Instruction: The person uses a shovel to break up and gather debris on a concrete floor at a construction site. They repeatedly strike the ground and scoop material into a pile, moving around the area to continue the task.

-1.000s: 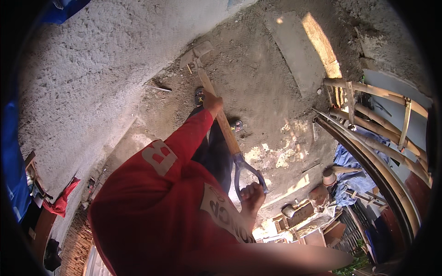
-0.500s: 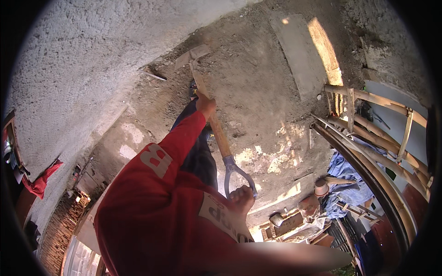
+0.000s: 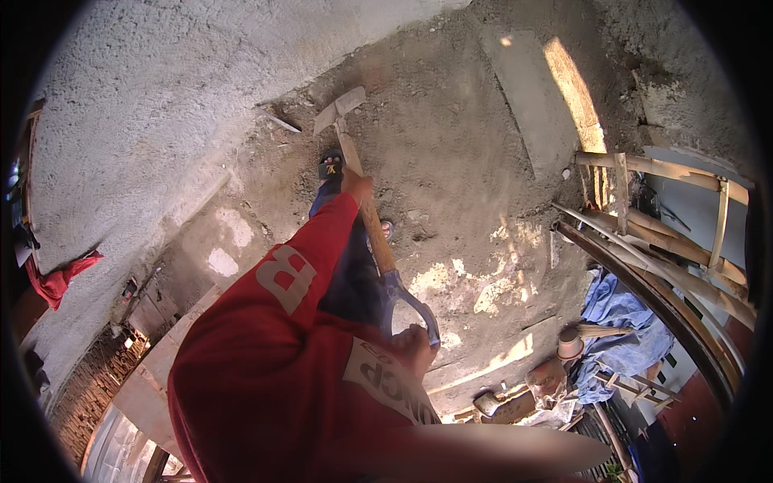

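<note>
Both my hands are on a shovel with a wooden shaft (image 3: 375,233) and a blue-grey D-shaped handle (image 3: 421,310). My left hand (image 3: 358,187) wraps round the shaft about midway, its arm in a red sleeve. Close to my body, my right hand (image 3: 415,346) is closed on the handle's grip. The flat metal blade (image 3: 341,108) points away from me and rests at the dirt floor (image 3: 443,153), near the foot of the wall. Just beside the shaft is my foot in a dark sandal (image 3: 330,166).
A rough grey wall (image 3: 161,105) runs along the left. On the right stands a bamboo frame (image 3: 672,171), with a blue tarp (image 3: 620,310) and a bucket (image 3: 570,344) below it. A thin white strip (image 3: 279,121) lies beside the blade.
The view has shifted slightly, and more of my sandalled feet shows. My right hand and the handle sit a little further left. Both hands keep their hold on the shovel.
</note>
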### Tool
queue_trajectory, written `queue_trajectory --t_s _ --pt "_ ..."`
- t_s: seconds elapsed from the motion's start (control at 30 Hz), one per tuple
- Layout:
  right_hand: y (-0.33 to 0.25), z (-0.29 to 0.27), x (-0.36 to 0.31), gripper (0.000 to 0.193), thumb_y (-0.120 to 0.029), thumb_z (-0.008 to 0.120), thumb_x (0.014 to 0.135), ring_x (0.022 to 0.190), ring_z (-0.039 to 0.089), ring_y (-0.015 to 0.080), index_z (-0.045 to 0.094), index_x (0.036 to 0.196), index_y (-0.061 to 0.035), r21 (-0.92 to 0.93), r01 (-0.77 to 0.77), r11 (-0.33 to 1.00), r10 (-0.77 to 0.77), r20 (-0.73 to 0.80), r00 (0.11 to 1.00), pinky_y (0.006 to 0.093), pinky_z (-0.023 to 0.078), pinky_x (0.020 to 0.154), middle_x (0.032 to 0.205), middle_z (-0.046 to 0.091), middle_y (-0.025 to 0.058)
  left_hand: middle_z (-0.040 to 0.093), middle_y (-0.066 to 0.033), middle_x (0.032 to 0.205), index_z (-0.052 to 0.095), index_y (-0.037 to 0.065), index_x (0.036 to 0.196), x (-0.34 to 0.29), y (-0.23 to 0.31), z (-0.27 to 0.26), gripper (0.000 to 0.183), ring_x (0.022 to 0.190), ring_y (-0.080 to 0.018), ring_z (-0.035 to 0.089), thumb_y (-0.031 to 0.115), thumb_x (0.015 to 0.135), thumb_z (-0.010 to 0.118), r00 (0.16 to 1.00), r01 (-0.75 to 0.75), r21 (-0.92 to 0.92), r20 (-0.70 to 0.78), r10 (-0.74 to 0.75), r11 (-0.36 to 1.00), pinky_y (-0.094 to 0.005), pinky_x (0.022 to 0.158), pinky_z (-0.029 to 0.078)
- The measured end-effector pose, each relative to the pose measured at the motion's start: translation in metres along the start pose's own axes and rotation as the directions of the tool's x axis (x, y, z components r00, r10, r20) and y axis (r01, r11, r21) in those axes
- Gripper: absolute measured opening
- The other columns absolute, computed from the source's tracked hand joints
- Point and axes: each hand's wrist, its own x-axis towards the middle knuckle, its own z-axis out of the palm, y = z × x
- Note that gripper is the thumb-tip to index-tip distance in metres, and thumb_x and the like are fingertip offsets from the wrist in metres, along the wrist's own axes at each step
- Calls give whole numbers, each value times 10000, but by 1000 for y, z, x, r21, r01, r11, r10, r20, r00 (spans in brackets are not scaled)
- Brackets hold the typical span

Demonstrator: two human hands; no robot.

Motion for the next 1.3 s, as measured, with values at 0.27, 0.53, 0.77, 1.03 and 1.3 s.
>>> queue_trajectory --t_s 0.27,0.53,0.77,1.03,1.3 --pt "66 -40 7 217 -257 520 918 456 391 169 511 757 -111 465 -160 871 103 146 984 362 417 506 539 378 20 647 -317 1085 79 -34 1498 -26 44 -7 970 1000 -447 660 186 791 704 953 -303 328 95 288 895 -463 856 544" --pt "150 148 -17 133 -143 568 898 648 462 197 484 805 -98 593 -86 801 146 -53 988 406 468 723 678 424 34 660 -319 1068 15 -68 1513 72 96 -21 990 977 -425 674 210 831 675 904 -423 615 341 258 665 -467 831 562" --pt "257 117 -138 192 -190 485 947 596 475 171 477 775 -107 314 40 949 88 -382 920 368 449 595 650 457 16 660 -321 1041 16 -67 1504 25 -19 -111 966 965 -436 672 189 822 651 909 -303 583 415 44 754 -488 807 559" --pt "365 100 -158 255 -252 374 986 580 469 178 493 797 -130 640 -30 768 131 -111 985 346 429 583 623 406 -3 660 -315 1054 129 47 1484 10 -12 -163 868 938 -449 674 226 826 666 914 -331 641 399 68 692 -490 808 555" --pt "319 246 -99 199 -109 535 924 644 427 187 437 751 -102 765 -69 640 172 -55 984 403 441 706 663 335 10 671 -299 1035 205 -17 1432 104 49 -155 819 909 -432 686 280 842 688 847 -525 732 401 349 434 -478 784 563"
